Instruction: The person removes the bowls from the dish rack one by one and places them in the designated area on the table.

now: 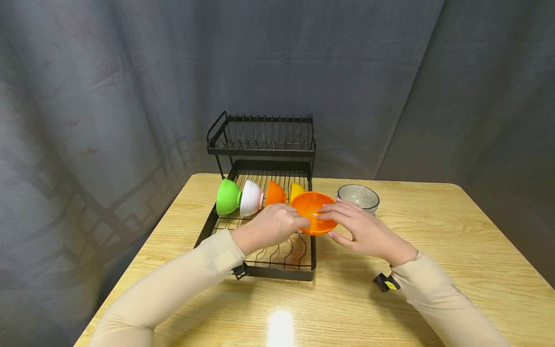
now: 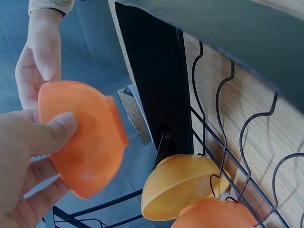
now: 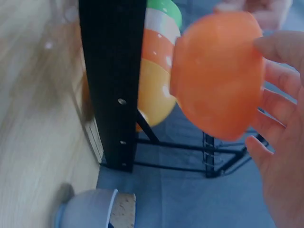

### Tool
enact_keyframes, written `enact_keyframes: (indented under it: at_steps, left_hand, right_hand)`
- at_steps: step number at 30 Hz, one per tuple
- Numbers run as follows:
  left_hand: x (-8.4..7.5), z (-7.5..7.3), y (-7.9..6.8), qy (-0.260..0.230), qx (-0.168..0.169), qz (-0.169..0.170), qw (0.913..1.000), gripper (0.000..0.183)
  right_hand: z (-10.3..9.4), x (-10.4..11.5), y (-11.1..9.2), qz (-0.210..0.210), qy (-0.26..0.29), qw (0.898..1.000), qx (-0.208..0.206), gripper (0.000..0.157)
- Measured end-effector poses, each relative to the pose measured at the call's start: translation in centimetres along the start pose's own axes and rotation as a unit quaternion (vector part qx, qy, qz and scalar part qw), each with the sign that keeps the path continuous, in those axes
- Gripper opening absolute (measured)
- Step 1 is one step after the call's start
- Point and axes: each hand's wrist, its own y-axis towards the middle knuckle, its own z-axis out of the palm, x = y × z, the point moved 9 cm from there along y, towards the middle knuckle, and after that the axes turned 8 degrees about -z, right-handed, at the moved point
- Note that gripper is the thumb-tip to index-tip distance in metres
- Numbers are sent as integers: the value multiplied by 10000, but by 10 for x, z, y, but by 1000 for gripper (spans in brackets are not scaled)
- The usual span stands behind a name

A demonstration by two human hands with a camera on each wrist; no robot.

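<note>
Between both hands, above the right side of the dish rack, an orange bowl [image 1: 313, 201] is held tilted, its inside facing up toward the head camera. My left hand [image 1: 277, 222] pinches its left side; in the left wrist view the thumb [image 2: 65, 124] presses the outer wall. At the opposite side, my right hand [image 1: 366, 231] has its fingers over the inside, and the thumb [image 3: 278, 47] lies at the rim outside. On the lower tier of the black dish rack [image 1: 277, 273] stand a green bowl [image 1: 227, 197], a white bowl [image 1: 250, 198], another orange bowl [image 1: 275, 193] and a yellow bowl [image 1: 297, 190], sideways in a row.
A speckled grey bowl [image 1: 359, 196] with a blue rim stands right of the rack on the wooden table [image 1: 425, 217]. The rack's upper tier [image 1: 262, 152] rises at the back. A grey curtain [image 1: 368, 86] hangs behind the table.
</note>
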Motion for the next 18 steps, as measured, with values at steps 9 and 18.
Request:
enact_keyframes:
  at_steps: [9,18]
  left_hand:
    - [0,0,0,12,-60,58,10000,18]
    - [-1,-1,1,-23,-95,64,9999,24]
  right_hand:
    - [9,8,4,-531,-107,9985,-80,32]
    - [10,11,5,-727,-246,9969,-185,30]
